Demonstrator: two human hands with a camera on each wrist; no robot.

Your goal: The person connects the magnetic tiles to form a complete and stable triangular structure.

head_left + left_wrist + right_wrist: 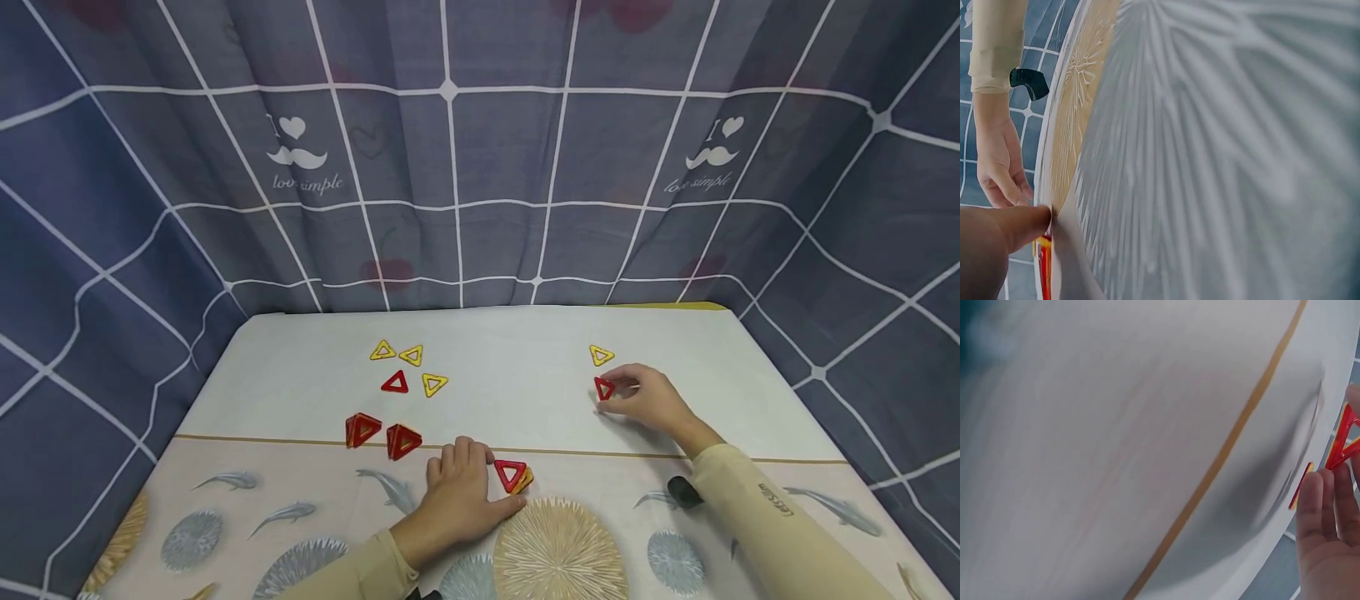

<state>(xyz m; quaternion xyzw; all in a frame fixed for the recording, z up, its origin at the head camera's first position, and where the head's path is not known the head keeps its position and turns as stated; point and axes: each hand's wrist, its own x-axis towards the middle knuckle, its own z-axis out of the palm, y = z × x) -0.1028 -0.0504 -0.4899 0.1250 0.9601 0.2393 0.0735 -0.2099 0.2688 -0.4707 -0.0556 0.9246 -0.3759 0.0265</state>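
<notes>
In the head view, my right hand (643, 398) pinches a red triangular tile (597, 386) over the white part of the table. The right wrist view shows this red tile (1339, 445) between thumb and fingertips. My left hand (459, 487) lies low at the table's middle, its thumb and index finger at the edges of a red triangular tile (499, 467) with an orange one (527, 478) against it. From the left wrist, the thumb (1019, 224) hides part of this red-and-yellow pair (1046, 269).
Two red pyramid-like tile shapes (363, 415) (392, 442) stand left of my left hand. Behind them lie a flat red triangle (387, 386) and several yellow triangles (426, 388). Another yellow triangle (593, 353) lies just beyond my right hand. A grid-patterned curtain (495, 158) encloses the table.
</notes>
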